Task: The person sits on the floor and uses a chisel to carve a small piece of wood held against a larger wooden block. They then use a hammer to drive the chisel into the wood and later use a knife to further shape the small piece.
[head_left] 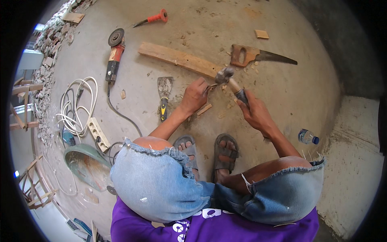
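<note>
My right hand (pixel 256 113) is wrapped round the dark grip of a hammer (pixel 234 86). The hammer's metal head, blurred, is over the near end of a wooden beam (pixel 177 59) lying on the floor. Just left of the head, my left hand (pixel 195 97) is closed, fingers pinched round something thin at the beam's end; its kind is too small to tell. A small wood offcut (pixel 204 109) lies below the left hand, and wood chips are scattered around the beam's end.
A handsaw (pixel 246 55) lies right of the beam. To the left are a scraper (pixel 163 97), an angle grinder (pixel 115 56) with its cord, a power strip (pixel 98 134), coiled cable and a green basin (pixel 82 165). A chisel (pixel 155 18) lies beyond; a bottle (pixel 308 136) is at right.
</note>
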`<state>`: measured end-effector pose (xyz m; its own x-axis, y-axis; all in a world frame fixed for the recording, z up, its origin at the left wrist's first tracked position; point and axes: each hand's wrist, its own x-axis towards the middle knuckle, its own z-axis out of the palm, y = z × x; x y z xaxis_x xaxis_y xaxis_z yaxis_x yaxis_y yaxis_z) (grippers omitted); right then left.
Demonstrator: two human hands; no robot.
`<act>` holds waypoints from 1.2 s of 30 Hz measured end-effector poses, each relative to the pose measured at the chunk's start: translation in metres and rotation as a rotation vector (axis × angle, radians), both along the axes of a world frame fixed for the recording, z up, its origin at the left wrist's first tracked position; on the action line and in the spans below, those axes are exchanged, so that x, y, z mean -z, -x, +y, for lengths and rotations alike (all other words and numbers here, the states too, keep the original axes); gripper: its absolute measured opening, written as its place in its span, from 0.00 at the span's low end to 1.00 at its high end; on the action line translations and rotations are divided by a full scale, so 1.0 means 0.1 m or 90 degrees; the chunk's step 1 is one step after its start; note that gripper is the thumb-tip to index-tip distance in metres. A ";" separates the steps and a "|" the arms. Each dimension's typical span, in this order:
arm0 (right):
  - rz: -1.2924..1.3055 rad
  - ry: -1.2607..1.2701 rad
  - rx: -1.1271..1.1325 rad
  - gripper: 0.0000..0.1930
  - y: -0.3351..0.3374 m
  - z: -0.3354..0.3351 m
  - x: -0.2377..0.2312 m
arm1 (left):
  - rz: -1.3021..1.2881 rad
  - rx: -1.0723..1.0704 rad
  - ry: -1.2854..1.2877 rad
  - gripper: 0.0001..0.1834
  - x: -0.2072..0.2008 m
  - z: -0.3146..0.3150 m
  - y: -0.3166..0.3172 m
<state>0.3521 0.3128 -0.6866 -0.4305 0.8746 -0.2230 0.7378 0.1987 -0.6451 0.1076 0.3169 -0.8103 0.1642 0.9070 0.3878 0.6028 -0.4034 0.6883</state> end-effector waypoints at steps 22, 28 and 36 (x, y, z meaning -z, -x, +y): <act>-0.004 -0.008 -0.024 0.14 0.01 -0.04 0.13 | 0.024 0.010 -0.027 0.07 0.07 -0.01 0.07; 0.077 -0.079 0.065 0.14 0.02 -0.22 -0.09 | 0.029 0.028 -0.021 0.07 0.03 0.01 0.00; 0.027 -0.049 0.053 0.14 -0.02 -0.11 0.04 | 0.027 0.005 -0.006 0.07 0.08 -0.05 0.03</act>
<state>0.3546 0.3021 -0.6904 -0.3629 0.9218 -0.1361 0.7258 0.1881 -0.6617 0.1048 0.3117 -0.8184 0.1873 0.9021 0.3887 0.6287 -0.4141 0.6582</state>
